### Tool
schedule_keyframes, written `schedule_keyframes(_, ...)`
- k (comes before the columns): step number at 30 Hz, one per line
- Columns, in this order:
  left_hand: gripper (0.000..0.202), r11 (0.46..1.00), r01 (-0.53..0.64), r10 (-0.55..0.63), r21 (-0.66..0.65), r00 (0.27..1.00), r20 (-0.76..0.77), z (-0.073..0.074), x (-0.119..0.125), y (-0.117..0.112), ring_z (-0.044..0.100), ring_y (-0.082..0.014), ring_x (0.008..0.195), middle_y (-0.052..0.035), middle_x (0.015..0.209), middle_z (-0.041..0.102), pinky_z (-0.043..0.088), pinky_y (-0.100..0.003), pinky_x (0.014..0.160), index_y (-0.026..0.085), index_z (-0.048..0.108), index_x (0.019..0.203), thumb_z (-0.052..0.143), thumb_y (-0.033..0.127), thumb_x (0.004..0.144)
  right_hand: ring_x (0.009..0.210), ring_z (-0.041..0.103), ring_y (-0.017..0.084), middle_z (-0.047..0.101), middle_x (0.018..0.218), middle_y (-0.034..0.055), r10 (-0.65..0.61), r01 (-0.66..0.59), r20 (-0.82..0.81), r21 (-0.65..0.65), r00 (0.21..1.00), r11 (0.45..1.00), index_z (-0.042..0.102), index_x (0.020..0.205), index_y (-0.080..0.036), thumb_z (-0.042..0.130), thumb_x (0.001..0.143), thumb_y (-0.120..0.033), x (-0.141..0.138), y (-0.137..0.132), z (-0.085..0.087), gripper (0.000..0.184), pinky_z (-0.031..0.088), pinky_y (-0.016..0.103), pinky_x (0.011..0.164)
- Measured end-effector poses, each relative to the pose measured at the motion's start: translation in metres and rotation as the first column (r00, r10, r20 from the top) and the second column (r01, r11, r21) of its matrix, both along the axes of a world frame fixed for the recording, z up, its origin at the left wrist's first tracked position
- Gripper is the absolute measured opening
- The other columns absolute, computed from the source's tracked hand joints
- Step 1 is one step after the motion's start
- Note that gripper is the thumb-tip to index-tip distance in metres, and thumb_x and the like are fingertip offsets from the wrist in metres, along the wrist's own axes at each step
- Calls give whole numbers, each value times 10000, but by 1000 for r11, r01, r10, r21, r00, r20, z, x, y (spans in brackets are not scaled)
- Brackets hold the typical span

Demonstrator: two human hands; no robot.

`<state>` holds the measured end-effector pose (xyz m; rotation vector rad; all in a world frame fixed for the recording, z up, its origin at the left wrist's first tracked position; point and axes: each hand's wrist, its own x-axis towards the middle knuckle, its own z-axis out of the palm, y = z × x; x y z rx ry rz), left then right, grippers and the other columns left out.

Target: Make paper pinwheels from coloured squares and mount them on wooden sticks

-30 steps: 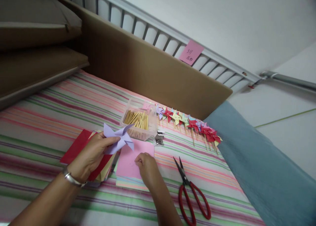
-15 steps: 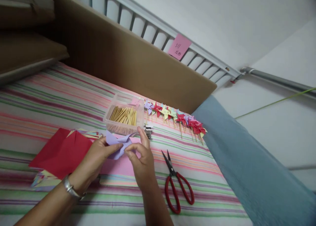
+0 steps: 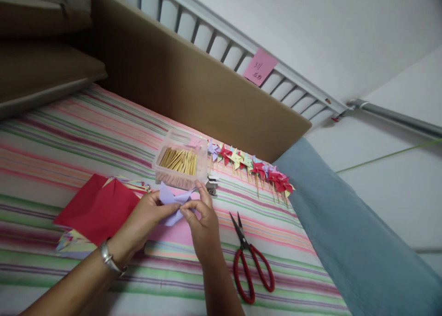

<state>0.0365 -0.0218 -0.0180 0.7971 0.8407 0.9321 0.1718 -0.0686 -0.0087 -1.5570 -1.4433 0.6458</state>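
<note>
Between my two hands is a purple paper pinwheel [image 3: 168, 195], its points partly folded inward. My left hand [image 3: 148, 215] grips it from the left, thumb pressed on its middle. My right hand [image 3: 203, 228] pinches the paper near the centre with thumb and index finger, the other fingers raised. Pink paper [image 3: 177, 233] lies on the cloth beneath my hands. Just beyond them stands a clear plastic box [image 3: 176, 179] of thin wooden sticks [image 3: 179, 160]. A stapler [image 3: 212, 186], partly hidden, sits beside the box.
Red-handled scissors [image 3: 244, 244] lie to the right, blades pointing away. Red paper sheets [image 3: 100, 208] top a pile at left. Finished pinwheels on sticks [image 3: 257, 167] line the back, below a brown board [image 3: 193, 86]. Striped cloth [image 3: 276, 256] covers the surface.
My right thumb and index finger have moved in to the pinwheel's centre, by my left thumb. The whole view has shifted slightly, with things now appearing further right.
</note>
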Motion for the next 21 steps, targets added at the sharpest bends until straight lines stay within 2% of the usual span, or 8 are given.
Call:
schedule_keyframes(4, 256, 1000, 24, -24, 5, 999, 26, 4, -2, 0, 657, -173, 680, -56, 806, 768, 475, -241, 634, 179, 772, 854, 796, 250, 610, 1409, 276, 229, 385, 1493, 82, -4, 4, 3, -10, 1000, 1000, 670, 756, -206, 605, 790, -160, 0, 1, -3, 86, 201, 440, 1133)
schedule_keyframes(8, 262, 999, 37, -37, 12, 998, 43, 5, -2, 1, 667, -185, 696, -60, 784, 767, 478, -243, 640, 179, 777, 861, 794, 259, 613, 1397, 301, 244, 406, 1475, 114, -24, 21, 63, 44, 998, 999, 666, 760, -197, 602, 803, -178, 0, 1, -4, 80, 226, 458, 1122)
schedule_keyframes(15, 303, 999, 45, -45, -1, 998, 32, -2, -1, 2, 666, -185, 708, -57, 844, 773, 481, -259, 665, 172, 763, 910, 789, 264, 622, 1417, 247, 259, 413, 1472, 122, -11, -19, 218, 137, 976, 990, 654, 766, -200, 575, 836, -168, 1, -1, -4, 110, 232, 502, 1114)
schedule_keyframes(21, 342, 998, 67, -68, 18, 997, 31, 0, -1, 1, 662, -201, 759, -72, 878, 769, 482, -287, 718, 149, 744, 955, 782, 269, 637, 1421, 233, 251, 401, 1479, 121, 26, -59, 241, 134, 970, 989, 633, 779, -200, 559, 847, -152, 1, -3, -3, 111, 223, 484, 1118)
